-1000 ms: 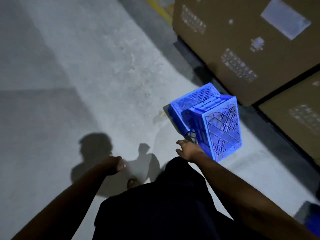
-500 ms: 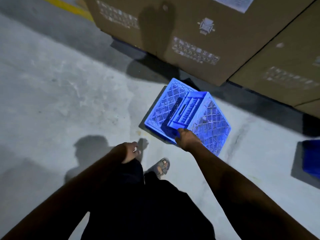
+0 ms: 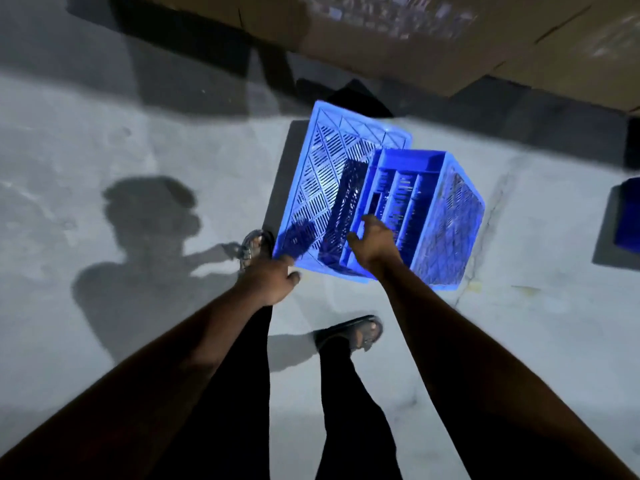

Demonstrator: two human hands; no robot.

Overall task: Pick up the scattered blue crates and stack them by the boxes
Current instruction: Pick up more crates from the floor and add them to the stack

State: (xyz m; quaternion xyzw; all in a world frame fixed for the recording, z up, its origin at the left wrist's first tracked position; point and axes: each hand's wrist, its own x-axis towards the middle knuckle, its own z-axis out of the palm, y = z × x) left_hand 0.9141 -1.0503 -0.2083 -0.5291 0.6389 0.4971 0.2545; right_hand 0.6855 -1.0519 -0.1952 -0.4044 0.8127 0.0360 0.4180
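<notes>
tipped blue crate — opening toward person; right hand grips its rim, left hand relaxed.

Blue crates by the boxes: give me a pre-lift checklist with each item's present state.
1. Right hand has a grip on the tilted crate: ok, fingers curl over its near rim.
2. Left hand has a grip on the flat crate: cannot tell, it is at the near corner, fingers hidden.
3. Crates separated: not ok, the tilted crate leans into the flat one.
4. Feet out of the way: not ok, the left sandal is right beside the flat crate's corner.
5. Cardboard boxes close by: ok, just beyond the crates.
</notes>
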